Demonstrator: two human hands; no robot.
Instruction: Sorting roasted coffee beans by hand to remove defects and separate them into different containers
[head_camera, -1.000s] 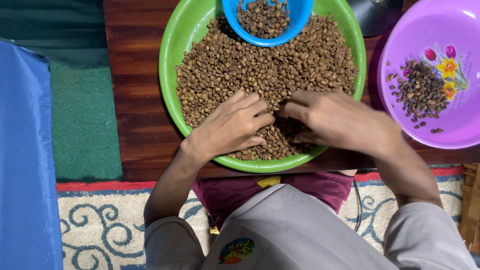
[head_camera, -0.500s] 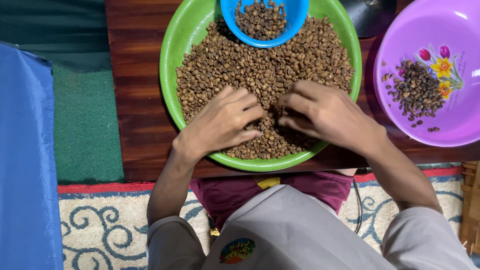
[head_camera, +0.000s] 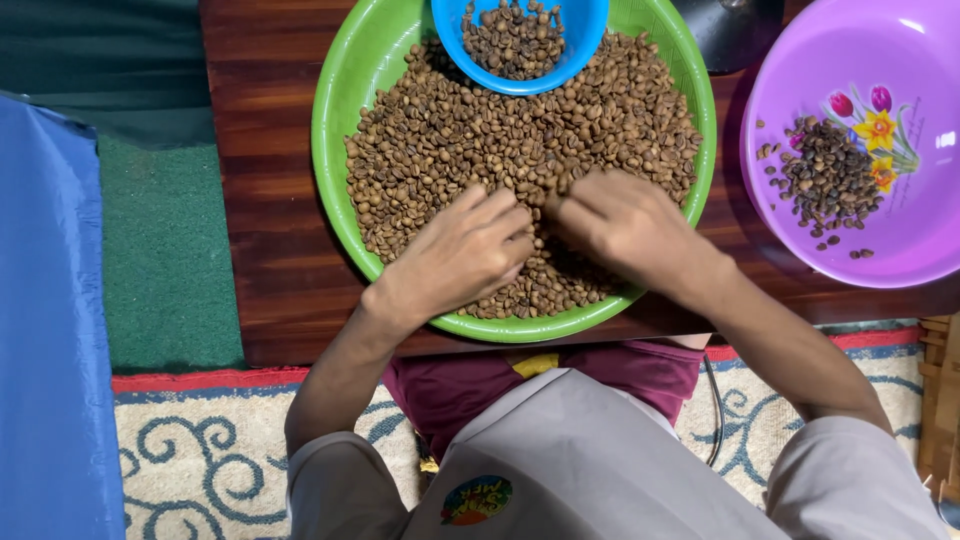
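Fingers (head_camera: 500, 215) of my left hand (head_camera: 455, 255) are curled loosely together, tips pressed down into the coffee beans (head_camera: 480, 140), and I honestly can't tell if there's a bean pinched under them. My right hand (head_camera: 625, 225) sits just beside it, knuckles nearly touching the left, fingers bent inward and bunched at the tips right on the beans too; whether they've got one clamped is hidden from up here. Both hands rest on the near half of the pile, which fills a big green bowl (head_camera: 340, 200). A smaller blue bowl (head_camera: 590, 40) sits on top of the beans at the far rim, with its own little heap inside. Off to my right, well apart from my hands, there's a purple bowl (head_camera: 900, 250) with flowers painted inside and a small scatter of darker beans (head_camera: 825, 180). Everything sits on a dark wooden worktop (head_camera: 260, 220). My lap and grey shirt (head_camera: 590, 460) are below, over a patterned rug (head_camera: 190, 450).
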